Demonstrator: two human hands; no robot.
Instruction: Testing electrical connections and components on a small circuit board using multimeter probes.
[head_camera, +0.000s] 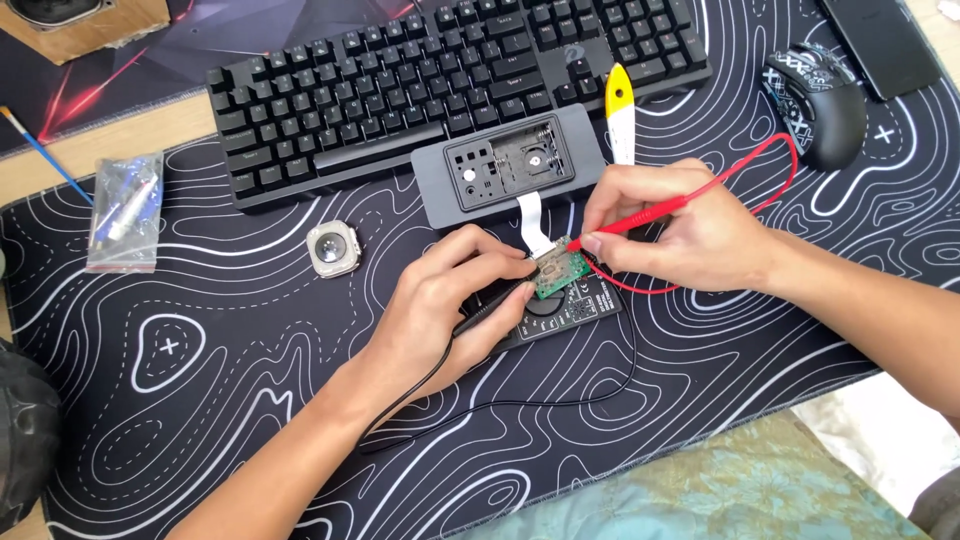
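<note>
Head view shows my right hand (690, 235) pinching the red probe (640, 218) and my left hand (450, 310) pinching the black probe (490, 310) onto the small green circuit board (553, 272) over the multimeter (570, 310), so I'd judge steady, light tip contact matters most.

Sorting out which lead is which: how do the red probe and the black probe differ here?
The red probe is in the right hand; the black probe is in the left hand. The red probe shows nearly whole, while the black is largely covered by fingers. The red wire loops toward the mouse; the black wire trails toward the person. Both tips meet at the green board.
</note>
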